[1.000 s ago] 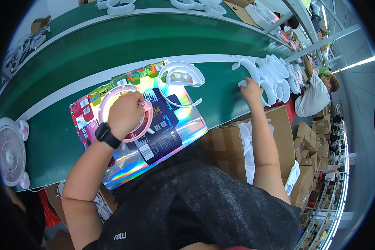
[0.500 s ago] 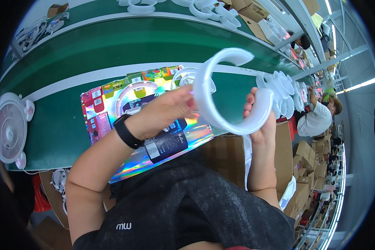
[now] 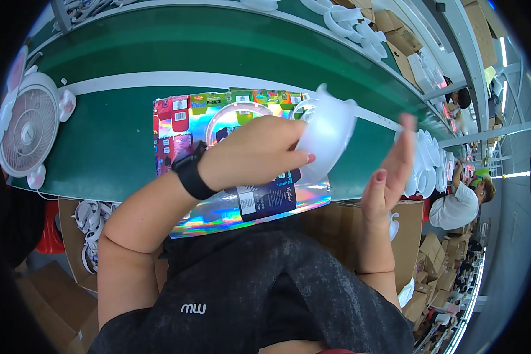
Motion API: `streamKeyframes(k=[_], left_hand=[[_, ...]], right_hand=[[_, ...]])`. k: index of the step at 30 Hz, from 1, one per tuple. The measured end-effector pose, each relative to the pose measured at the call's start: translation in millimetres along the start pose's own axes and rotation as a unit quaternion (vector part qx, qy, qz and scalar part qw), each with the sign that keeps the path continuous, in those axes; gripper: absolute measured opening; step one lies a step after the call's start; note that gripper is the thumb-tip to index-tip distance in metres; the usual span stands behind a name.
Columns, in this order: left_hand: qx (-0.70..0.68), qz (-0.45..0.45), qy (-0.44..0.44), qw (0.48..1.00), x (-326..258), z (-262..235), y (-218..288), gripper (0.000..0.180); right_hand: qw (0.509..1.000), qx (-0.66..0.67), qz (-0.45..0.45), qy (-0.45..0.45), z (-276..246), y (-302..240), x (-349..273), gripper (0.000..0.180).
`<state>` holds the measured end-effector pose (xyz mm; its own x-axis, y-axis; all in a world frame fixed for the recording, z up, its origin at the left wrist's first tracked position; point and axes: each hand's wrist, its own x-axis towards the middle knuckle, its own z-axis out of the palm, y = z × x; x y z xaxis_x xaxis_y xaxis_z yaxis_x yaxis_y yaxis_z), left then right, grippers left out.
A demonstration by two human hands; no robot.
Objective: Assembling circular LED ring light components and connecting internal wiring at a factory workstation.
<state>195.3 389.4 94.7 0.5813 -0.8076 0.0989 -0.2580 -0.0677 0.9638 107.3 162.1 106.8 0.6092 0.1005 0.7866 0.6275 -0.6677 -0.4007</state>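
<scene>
My left hand, with a black watch at its wrist, grips a white C-shaped plastic ring by its near left side, thumb on the outer face. The ring is tilted, so its broad curved wall faces me and its gap is hard to see. To the right, my right hand is raised with fingers stretched out, slightly blurred, holding nothing and apart from the ring. Beneath my left hand lies a shiny, colourful printed sheet. On it rests another ring with small dots, partly hidden by my hand.
A white fan stands at the left of the green table. Stacked white rings stand at the right, with a co-worker beyond. Open cardboard boxes sit below the edge. More white curved parts lie on the far ledge.
My right hand has let go of the white ring and opened. My left hand still holds the ring, now turned so its broad side shows. The whole view has shifted.
</scene>
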Motion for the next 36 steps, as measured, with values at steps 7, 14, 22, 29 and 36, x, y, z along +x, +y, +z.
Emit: streamKeyframes(k=[7, 14, 22, 29, 36], left_hand=[[0.457, 0.203, 0.021, 0.866, -17, -25, 23, 0.016], [0.356, 0.068, 0.156, 0.919, -53, -64, -79, 0.114], [0.387, -0.027, 0.061, 0.919, -67, -51, -128, 0.123], [0.38, -0.012, 0.065, 0.922, -67, -48, -130, 0.119], [0.367, -0.019, 0.042, 0.929, -75, -49, -116, 0.111]], right_hand=[[0.925, -0.195, -0.037, -0.325, 12, -53, 54, 0.038], [0.957, -0.088, -0.028, -0.275, 59, -38, 2, 0.035], [0.946, -0.143, -0.021, -0.289, 122, -37, -31, 0.038], [0.924, -0.166, -0.004, -0.344, 130, -45, -23, 0.039], [0.879, -0.167, 0.024, -0.446, 116, -36, -23, 0.036]])
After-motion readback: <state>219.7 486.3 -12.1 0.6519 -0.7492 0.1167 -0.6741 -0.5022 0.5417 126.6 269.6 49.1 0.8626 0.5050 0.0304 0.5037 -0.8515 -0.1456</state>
